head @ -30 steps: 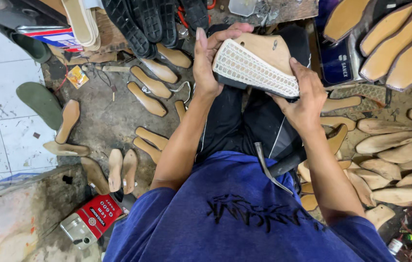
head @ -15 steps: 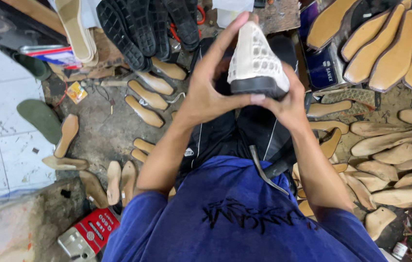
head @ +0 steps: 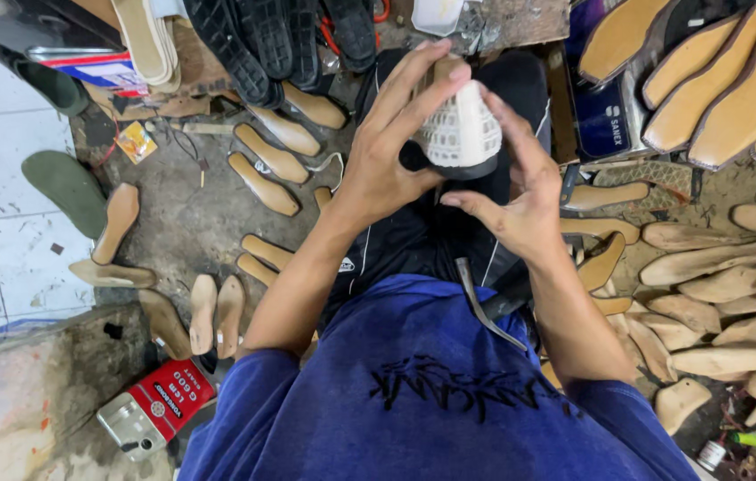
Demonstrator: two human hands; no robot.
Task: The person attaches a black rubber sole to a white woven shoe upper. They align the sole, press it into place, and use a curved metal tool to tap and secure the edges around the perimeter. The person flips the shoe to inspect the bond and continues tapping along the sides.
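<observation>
Got the shoe (head: 458, 125) up in front of me, over my lap, toe end pointing back at me so I can look straight down its white woven upper. My left hand (head: 391, 147) is wrapped around its left side, fingers spread long across the top and thumb underneath near the dark sole edge, so that's the hand gripping it. My right hand (head: 516, 191) is more open, fingers stretched up along the right side of the shoe and just pressing against it, palm loose, more of a steadying touch than a real clench.

Everything else is laid out around the shoe within reach. Left of it on the floor (head: 173, 214) there's a scatter of tan insoles (head: 262, 183), right of it a bigger heap of them (head: 707, 294). Above it, black soles (head: 271, 36) hang off the bench (head: 503, 22) edge. Down left of the shoe sits a red tin (head: 160, 405).
</observation>
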